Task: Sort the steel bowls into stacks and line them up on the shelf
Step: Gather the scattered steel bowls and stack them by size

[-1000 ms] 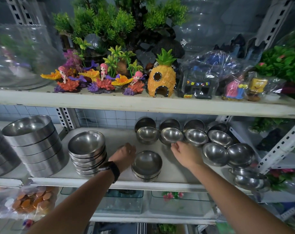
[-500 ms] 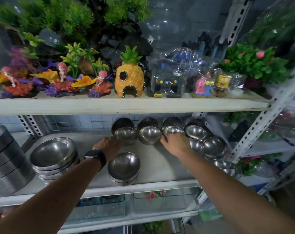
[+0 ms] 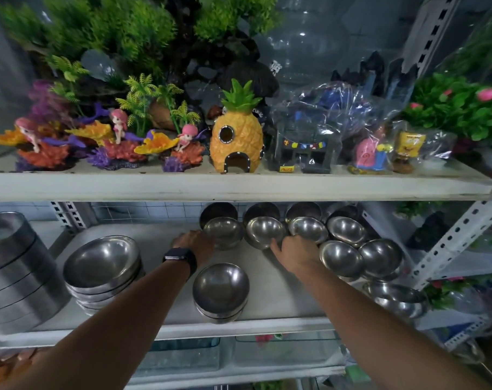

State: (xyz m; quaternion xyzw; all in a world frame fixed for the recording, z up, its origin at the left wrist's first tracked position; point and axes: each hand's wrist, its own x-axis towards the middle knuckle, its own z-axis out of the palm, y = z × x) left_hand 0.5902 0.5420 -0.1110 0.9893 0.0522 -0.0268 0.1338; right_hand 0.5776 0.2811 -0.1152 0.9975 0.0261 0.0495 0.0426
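Checking progress, we rate the job approx. half done: a wide stack (image 3: 102, 263) at shelf (image 3: 154, 240) left, a small stack (image 3: 220, 288) front centre and a rear row (image 3: 264, 230) stand lined up, but loose bowls (image 3: 340, 257) at right are not yet sorted. Left grip (image 3: 195, 243) touches the leftmost rear bowl (image 3: 223, 232), right grip (image 3: 292, 249) the third rear bowl (image 3: 308, 229); fingers mostly hidden, so we cannot tell if either is spread or pinching.
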